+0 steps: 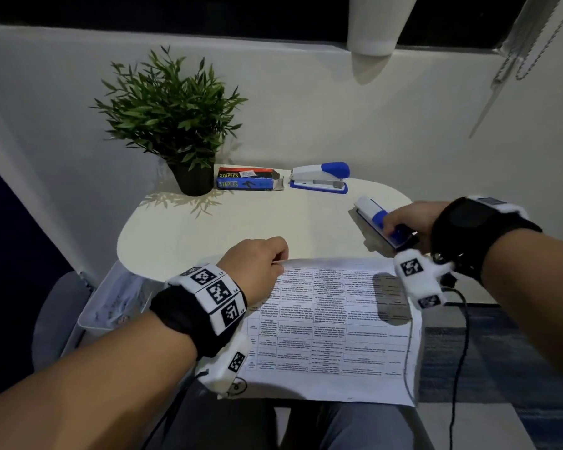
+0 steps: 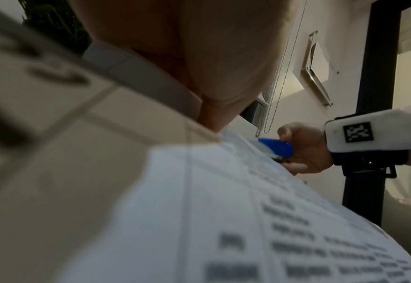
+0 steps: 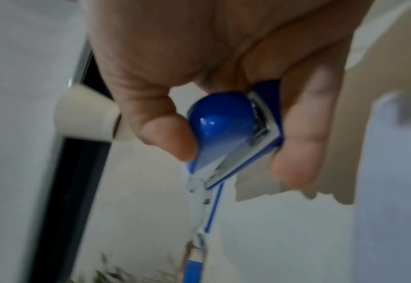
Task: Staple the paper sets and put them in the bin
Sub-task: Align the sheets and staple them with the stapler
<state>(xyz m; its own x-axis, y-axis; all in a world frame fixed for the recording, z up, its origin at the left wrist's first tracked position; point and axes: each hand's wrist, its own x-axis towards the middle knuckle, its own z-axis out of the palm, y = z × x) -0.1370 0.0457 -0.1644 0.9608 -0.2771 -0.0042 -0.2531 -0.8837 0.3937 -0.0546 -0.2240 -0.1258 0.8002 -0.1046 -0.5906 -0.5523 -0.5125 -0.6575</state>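
A printed paper set (image 1: 335, 329) lies at the near edge of the white table (image 1: 241, 222), overhanging toward my lap. My left hand (image 1: 257, 267) pinches its far left corner, fingers curled. My right hand (image 1: 403, 222) grips the blue rear end of a white and blue stapler (image 1: 376, 219) just above the table's right side, beyond the paper's far right corner. In the right wrist view thumb and fingers clamp the stapler (image 3: 226, 134). The left wrist view shows the paper (image 2: 223, 210) up close and the stapler (image 2: 276, 150) past it.
A second white and blue stapler (image 1: 319, 178) and a box of staples (image 1: 246, 179) sit at the table's back beside a potted plant (image 1: 173, 121). A white bin (image 1: 111, 303) stands low at the table's left. A blind cord (image 1: 527, 56) hangs at the right.
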